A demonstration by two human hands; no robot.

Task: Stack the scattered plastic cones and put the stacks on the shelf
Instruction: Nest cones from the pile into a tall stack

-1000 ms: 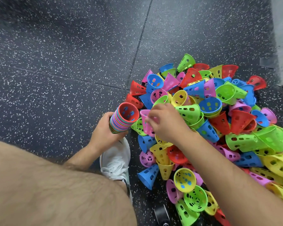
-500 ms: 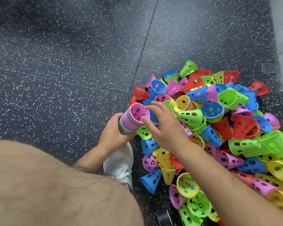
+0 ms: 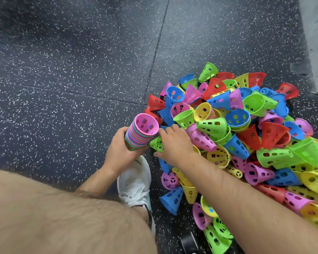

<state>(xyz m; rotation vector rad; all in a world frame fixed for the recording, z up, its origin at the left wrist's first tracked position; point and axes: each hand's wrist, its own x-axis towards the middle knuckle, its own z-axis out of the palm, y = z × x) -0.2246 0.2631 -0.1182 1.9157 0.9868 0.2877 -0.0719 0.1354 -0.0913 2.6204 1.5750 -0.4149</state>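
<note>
Your left hand is wrapped round the lower part of the stack, holding it tilted with its open mouth up and a pink cone as the top layer. Your right hand is just beside the stack, spread over a green cone with the thumb on the near side and the fingers on the far side; you cannot tell from here whether it has already pinched it. So one stack is well under way, many cones deep. Beyond the stack, though, the pile on the floor still holds a great many loose cones. No shelf is in view, so by my reading the putting away is all still ahead. A second ago the stack's top was red and your right hand held a pink cone; half a second ago that pink cone was seated, your fingers open at its rim. Now the hand has dropped to the green cone.
</note>
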